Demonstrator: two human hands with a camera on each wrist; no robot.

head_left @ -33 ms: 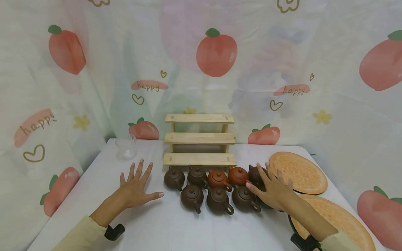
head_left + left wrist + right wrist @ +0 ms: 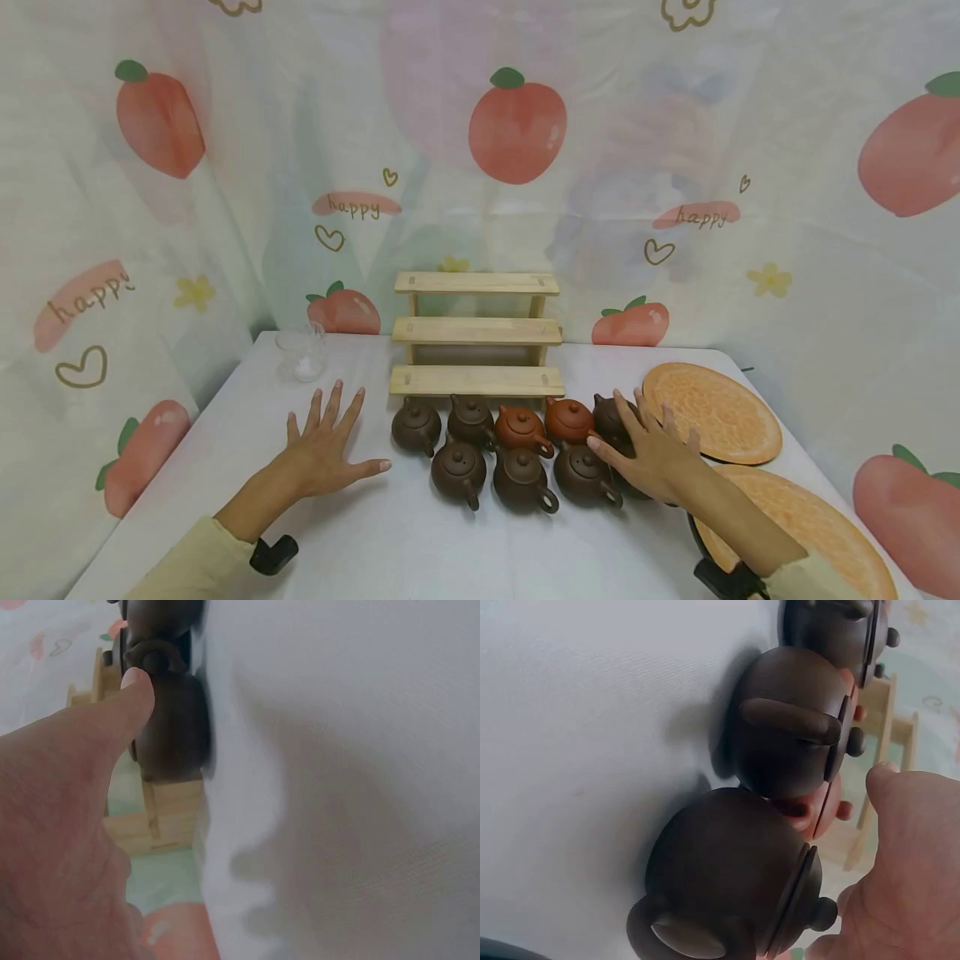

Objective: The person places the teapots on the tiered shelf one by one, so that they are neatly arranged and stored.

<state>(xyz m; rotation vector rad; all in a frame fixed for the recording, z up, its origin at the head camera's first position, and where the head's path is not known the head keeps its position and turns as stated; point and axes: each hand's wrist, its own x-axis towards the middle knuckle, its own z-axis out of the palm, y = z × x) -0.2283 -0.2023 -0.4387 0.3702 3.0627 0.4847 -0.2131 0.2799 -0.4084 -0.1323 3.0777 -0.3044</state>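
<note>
My left hand spreads wide and empty beside the teapots clustered before the three-tier wooden rack, my right hand likewise above their right end, apparently pre-grasp, so lifting one calls for curling fingers round it.

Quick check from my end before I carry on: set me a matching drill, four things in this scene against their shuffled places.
1. Wooden rack
2. Clear glass vessel
3. Left hand
4. Round orange discs

A. On the right side of the table
B. Spread, left of the teapots
C. Near the far left corner
D. Directly behind the teapots

Pairs: 1-D, 2-C, 3-B, 4-A
</note>
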